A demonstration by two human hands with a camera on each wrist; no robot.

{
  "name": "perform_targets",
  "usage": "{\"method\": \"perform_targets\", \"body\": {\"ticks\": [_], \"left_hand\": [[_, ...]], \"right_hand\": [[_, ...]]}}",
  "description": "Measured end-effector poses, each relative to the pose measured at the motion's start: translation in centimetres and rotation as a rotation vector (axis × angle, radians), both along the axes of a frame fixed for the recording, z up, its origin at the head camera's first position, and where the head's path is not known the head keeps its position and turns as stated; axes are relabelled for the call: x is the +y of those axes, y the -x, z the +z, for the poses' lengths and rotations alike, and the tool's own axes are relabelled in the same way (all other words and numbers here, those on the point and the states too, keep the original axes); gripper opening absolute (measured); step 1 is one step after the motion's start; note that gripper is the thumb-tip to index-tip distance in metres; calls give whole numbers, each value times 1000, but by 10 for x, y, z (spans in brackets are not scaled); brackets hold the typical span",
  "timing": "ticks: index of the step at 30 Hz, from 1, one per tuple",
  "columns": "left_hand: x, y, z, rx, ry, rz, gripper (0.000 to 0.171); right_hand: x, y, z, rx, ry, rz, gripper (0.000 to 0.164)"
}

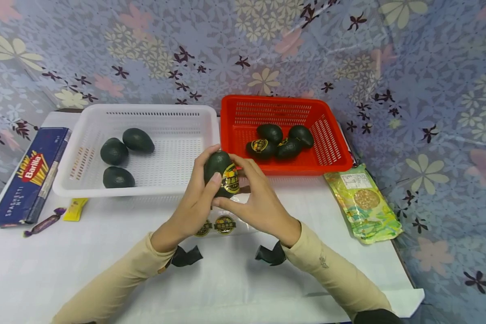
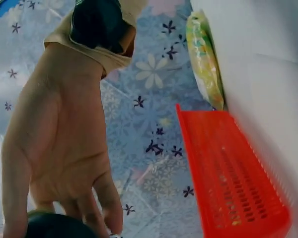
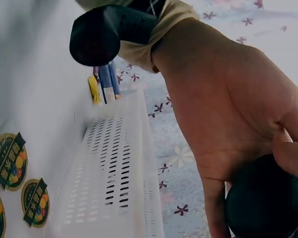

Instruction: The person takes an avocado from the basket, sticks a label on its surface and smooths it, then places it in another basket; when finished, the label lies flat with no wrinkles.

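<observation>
Dark green and glossy, an avocado (image 1: 213,163) is held between a person's two hands above a white-covered table (image 1: 227,292). The left hand (image 1: 194,200) wraps one side, its thumb across the front; the right hand (image 1: 263,202) grasps the other, thumb near the lower end. From where I stand, a gold-and-black label (image 1: 231,180) shows on the skin. Below the grip lies a sheet of similar stickers (image 1: 225,224). Beyond the grip to the left, a white basket (image 1: 174,155) contains three avocados (image 1: 138,140); beyond it to the right, a red basket (image 1: 291,171) contains four more (image 1: 269,133). Farther left of the grip are a yellow packet (image 1: 75,209), a purple-wrapped sweet (image 1: 44,223) and a blue Barilla spaghetti box (image 1: 32,175); well to its right, a green-and-yellow bag (image 1: 366,202).
</observation>
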State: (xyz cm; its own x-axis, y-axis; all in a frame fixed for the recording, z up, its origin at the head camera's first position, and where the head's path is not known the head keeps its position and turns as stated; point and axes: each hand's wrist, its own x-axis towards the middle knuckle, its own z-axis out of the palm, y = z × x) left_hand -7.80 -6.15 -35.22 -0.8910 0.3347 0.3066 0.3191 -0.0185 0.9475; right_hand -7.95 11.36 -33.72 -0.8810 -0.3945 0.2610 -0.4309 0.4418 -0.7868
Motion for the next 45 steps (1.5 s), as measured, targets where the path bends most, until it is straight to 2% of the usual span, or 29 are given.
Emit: {"method": "perform_targets", "body": {"ticks": [3, 5, 7, 9, 12, 14, 18, 22, 26, 30, 34, 40, 45], "left_hand": [[0, 9, 6, 62, 75, 16, 56], [-6, 19, 11, 72, 114, 53, 57], [-17, 31, 15, 61, 140, 107, 58], [-31, 43, 21, 17, 155, 158, 58], [-54, 59, 29, -64, 171, 210, 59], [-70, 71, 35, -114, 209, 216, 60], [-101, 96, 42, -194, 361, 198, 64], [-129, 119, 33, -274, 488, 227, 67], [-152, 128, 13, -333, 574, 251, 69], [-169, 133, 1, -373, 714, 174, 66], [-178, 134, -7, -385, 882, 74, 60], [-191, 134, -16, -360, 1068, -57, 55], [-198, 131, -16, -312, 1168, -182, 57]], "right_hand": [[5, 9, 1, 35, -2, -42, 84], [13, 17, 2, 73, -17, -74, 82], [23, 27, 5, 111, -51, -115, 81], [37, 40, 10, 124, -94, -165, 79], [63, 61, 22, 75, -188, -226, 79], [82, 77, 30, 17, -287, -263, 81], [120, 107, 43, -93, -505, -310, 87], [150, 133, 45, -177, -636, -320, 90], [168, 157, 37, -296, -707, -294, 90], [181, 175, 23, -445, -763, -249, 97], [190, 185, 10, -556, -813, -193, 97], [197, 187, 0, -589, -875, -158, 90], [199, 185, -8, -646, -826, -131, 84]]}}
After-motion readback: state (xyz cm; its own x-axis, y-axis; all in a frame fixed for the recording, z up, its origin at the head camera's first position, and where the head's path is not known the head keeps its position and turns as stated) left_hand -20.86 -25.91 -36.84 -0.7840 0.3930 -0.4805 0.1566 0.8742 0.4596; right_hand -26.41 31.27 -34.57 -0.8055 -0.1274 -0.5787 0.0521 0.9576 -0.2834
